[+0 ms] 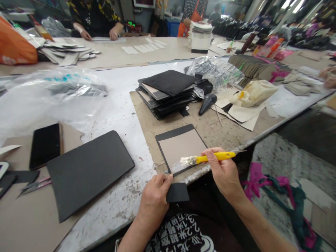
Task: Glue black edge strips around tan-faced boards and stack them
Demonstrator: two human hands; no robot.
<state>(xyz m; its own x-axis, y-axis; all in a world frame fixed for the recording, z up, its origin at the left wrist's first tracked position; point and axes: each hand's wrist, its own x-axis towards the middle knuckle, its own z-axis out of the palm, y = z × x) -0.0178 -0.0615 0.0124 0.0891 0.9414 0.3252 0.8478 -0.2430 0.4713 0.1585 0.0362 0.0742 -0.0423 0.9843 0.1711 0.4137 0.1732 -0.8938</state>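
Observation:
My right hand (223, 169) grips a yellow-handled brush (210, 158), its pale bristles resting on the near edge of a grey card with black borders (181, 145) that lies at the table's front edge. My left hand (154, 196) pinches a small black piece (177, 192) just below that edge, over my lap. A large black sheet (89, 171) lies flat to the left of both hands.
A stack of black and grey panels (166, 92) stands behind the card, with a black tool (208, 102) beside it. A phone (45, 144), scissors (34, 184) and plastic bags (52, 94) lie at left. Another person's hands (99, 34) work across the table.

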